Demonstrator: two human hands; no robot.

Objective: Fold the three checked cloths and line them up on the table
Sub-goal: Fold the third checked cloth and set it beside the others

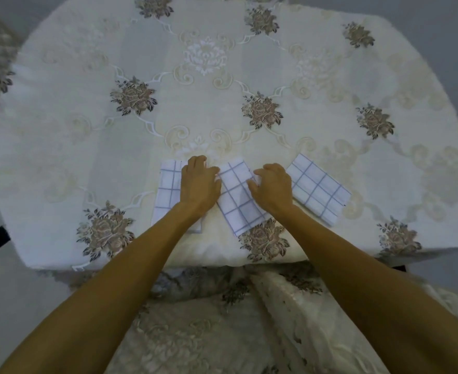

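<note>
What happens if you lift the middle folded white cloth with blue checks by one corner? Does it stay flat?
Probably not: the middle white cloth with blue checks is thin folded fabric, so it would likely flop and unfold. It looks light, being small and flat. Pushed across the cream embroidered tablecloth, it might bunch up rather than slide.

Open room lies across the far half of the table (249, 49) and along both its flanks, where only the flat embroidered cover (60, 136) shows. Near the front edge the left cloth (165, 190), middle cloth (236, 203) and right cloth (316, 187) form a low row, and the left hand (199, 182) and right hand (272, 184) block the two narrow gaps between them. Both forearms (147, 252) cross the front edge, leaving a wedge of bare cover between them on the near side of the middle cloth
</note>
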